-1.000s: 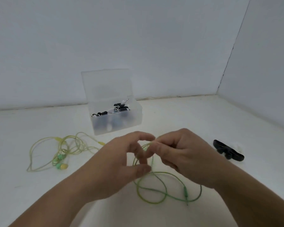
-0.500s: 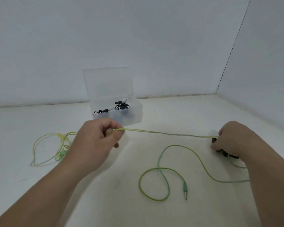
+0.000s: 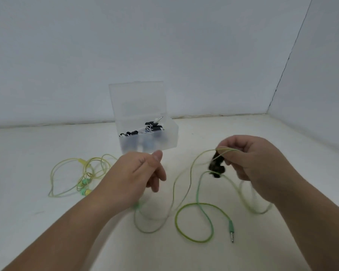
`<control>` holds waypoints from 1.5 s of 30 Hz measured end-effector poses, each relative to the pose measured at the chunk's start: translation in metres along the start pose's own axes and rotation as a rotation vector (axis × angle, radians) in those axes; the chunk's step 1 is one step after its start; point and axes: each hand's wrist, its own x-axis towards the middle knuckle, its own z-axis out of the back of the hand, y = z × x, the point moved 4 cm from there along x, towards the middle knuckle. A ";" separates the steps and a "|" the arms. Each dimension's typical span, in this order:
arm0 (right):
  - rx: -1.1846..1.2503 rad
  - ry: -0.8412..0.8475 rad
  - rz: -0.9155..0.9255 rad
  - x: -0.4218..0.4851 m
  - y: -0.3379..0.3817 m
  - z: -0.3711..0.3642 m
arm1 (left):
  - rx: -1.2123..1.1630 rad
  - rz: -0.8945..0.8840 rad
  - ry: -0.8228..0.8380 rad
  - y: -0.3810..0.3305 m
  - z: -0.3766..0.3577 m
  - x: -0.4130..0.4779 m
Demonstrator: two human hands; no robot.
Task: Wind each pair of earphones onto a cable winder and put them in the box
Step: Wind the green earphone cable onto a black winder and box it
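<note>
Step in hand: winding, barely started. Black cable winder (image 3: pixel 216 166) and green earphone cable (image 3: pixel 197 194) are gripped in the right hand (image 3: pixel 262 167), right of the box (image 3: pixel 172 135). Left hand (image 3: pixel 141 173), before the box, is loosely curled; whether it holds anything cannot be told. Next, cable is to be looped round the winder.

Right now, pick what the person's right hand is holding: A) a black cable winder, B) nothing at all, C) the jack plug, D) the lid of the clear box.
A: the right hand grips the black cable winder, with the green earphone cable running across its fingers, while the jack plug lies loose, well apart from that hand.
</note>
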 end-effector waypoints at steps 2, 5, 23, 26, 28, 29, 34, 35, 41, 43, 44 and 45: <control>0.152 0.084 0.016 -0.005 0.002 -0.015 | 0.035 0.002 -0.068 0.002 0.000 0.001; 0.236 0.198 0.047 -0.013 0.007 -0.030 | -0.047 0.015 -0.172 0.003 0.002 0.002; 0.052 0.260 0.101 -0.023 0.009 -0.038 | -0.058 -0.090 -0.027 -0.014 -0.018 -0.004; 0.061 0.281 0.089 -0.022 0.010 -0.032 | -0.299 0.046 -0.210 -0.002 -0.004 0.002; 0.071 0.287 0.069 -0.022 0.010 -0.028 | -0.409 0.106 -0.314 0.005 0.008 0.005; 0.092 0.288 0.062 -0.022 0.012 -0.027 | -0.464 0.133 -0.369 0.008 0.014 0.006; -0.220 0.054 0.079 -0.014 0.005 -0.016 | -0.620 0.190 -0.538 0.012 0.030 0.005; -0.367 -0.022 0.111 -0.012 0.003 -0.013 | -0.650 0.195 -0.536 0.011 0.030 0.006; -0.570 0.034 0.168 -0.022 0.025 0.000 | -0.711 0.261 -0.514 0.010 0.026 0.005; -0.682 0.321 0.006 -0.031 0.022 -0.006 | -0.714 0.275 -0.507 0.010 0.026 0.004; -0.770 0.450 -0.072 -0.037 0.018 -0.009 | -0.712 0.275 -0.489 0.009 0.026 0.003; -0.863 0.532 -0.118 -0.041 0.014 -0.012 | -0.702 0.272 -0.460 0.008 0.025 0.003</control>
